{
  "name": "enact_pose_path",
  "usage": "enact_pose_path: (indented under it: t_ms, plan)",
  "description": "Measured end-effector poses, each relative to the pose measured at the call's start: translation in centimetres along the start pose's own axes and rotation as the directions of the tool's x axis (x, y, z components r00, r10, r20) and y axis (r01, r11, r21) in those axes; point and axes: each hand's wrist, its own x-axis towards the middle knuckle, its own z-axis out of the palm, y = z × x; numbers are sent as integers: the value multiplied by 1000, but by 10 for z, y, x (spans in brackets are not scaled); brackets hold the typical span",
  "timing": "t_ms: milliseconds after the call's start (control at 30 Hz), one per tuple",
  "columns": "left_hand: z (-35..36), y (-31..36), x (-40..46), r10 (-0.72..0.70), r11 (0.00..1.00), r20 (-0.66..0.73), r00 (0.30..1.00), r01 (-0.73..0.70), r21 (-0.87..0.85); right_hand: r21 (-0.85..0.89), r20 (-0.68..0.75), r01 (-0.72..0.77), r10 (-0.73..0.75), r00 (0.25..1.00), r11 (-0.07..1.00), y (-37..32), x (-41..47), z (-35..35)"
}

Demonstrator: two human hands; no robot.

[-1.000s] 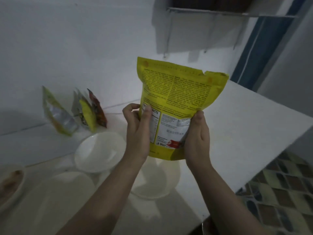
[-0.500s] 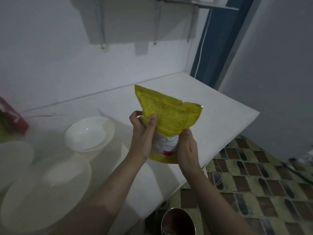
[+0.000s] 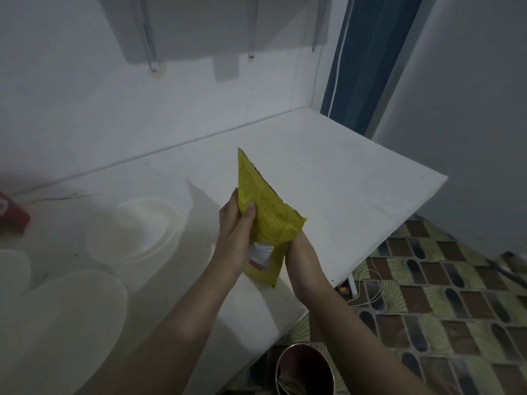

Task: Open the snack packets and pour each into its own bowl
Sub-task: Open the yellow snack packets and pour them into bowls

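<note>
A yellow snack packet (image 3: 265, 215) with printed text and a white label stands upright and folded narrow above the white counter. My left hand (image 3: 235, 238) grips its left side with the thumb pressed on the front. My right hand (image 3: 299, 255) holds its lower right edge. A white bowl (image 3: 134, 232) sits on the counter to the left of my hands. A larger white bowl (image 3: 65, 317) lies nearer me, and the rim of another bowl (image 3: 11, 269) shows at the left edge.
A red packet (image 3: 11, 216) peeks in at the far left. The white counter (image 3: 342, 181) ends in an edge at right, above a patterned tile floor (image 3: 442, 295). A metal can (image 3: 305, 372) stands on the floor below. Cables (image 3: 370, 289) lie by the counter's foot.
The packet has come down and been squeezed narrower between both hands. The view has swung to the right, so the other packets at the left have mostly left the frame.
</note>
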Motion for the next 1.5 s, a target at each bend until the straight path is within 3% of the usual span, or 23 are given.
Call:
enact_pose_path:
  t_ms: [133, 300, 400, 567, 700, 833, 1500]
  plan:
    - [-8, 23, 15, -11, 964, -44, 999, 23, 265, -56, 67, 60, -57, 996, 997, -14, 8, 6]
    - [-14, 36, 18, -9, 953, -69, 998, 30, 302, -116, 120, 158, -144, 982, 981, -28, 14, 13]
    - [-19, 37, 17, -5, 960, -66, 998, 23, 277, -119, 167, 206, -185, 969, 971, -32, 15, 15]
    - [-22, 45, 13, -20, 998, -109, 994, 26, 52, -123, 209, 227, -198, 958, 966, -27, 18, 13]
    - [-25, 53, 12, -44, 981, 39, 998, 50, -187, -198, 245, 294, -243, 938, 935, -25, 19, 13]
    - [-26, 55, 9, -27, 984, 110, 994, 45, -171, -170, 240, 307, -263, 935, 937, -19, 19, 11]
    - [-38, 57, 11, -65, 987, 170, 983, 88, -132, -247, 288, 416, -344, 894, 875, -10, 18, 10]
